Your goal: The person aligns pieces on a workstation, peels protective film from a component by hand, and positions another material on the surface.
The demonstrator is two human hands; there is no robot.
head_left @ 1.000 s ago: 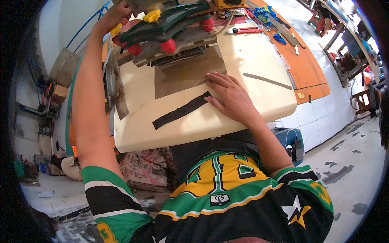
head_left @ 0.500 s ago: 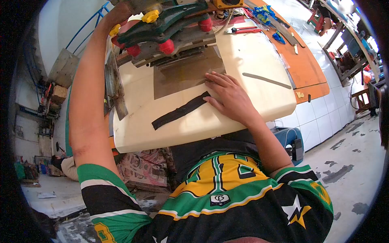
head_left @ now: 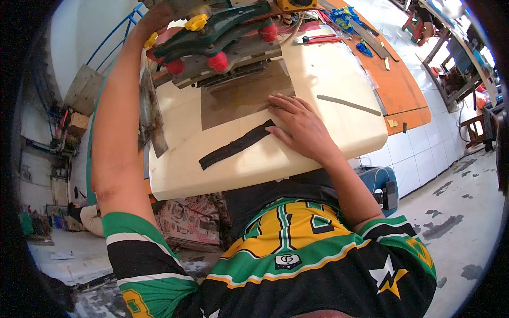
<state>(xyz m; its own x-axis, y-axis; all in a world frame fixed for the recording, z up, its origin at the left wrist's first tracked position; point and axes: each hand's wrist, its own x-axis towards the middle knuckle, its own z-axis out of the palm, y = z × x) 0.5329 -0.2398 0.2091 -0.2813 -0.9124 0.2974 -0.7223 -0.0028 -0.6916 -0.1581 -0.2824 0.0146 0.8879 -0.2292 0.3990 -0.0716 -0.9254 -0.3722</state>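
Note:
My left arm stretches up beside a dark green metal press [head_left: 225, 29] with red feet-like knobs and a yellow knob [head_left: 196, 21]. My left hand [head_left: 165, 11] is at its top, by the upper frame edge, with the fingers hidden. Under the press lies a translucent brown sheet [head_left: 228, 106] on a cream padded board [head_left: 339, 127]. My right hand [head_left: 302, 126] lies flat, fingertips on the sheet's right corner. Its thumb touches or nearly touches the end of a black fabric-like strip [head_left: 233, 148]. A thin grey strip [head_left: 348, 105] lies to the right of this hand.
A red-handled cutter [head_left: 321, 39] lies at the back of the board. Blue wrappers [head_left: 344, 18] and a flat bar [head_left: 374, 45] are on the orange table [head_left: 408, 100]. Worn wooden pieces [head_left: 152, 119] stand at the left. Another person's arm [head_left: 426, 33] shows at far right.
My left forearm has shifted very slightly. My right hand, the sheet and the black strip stay where they were.

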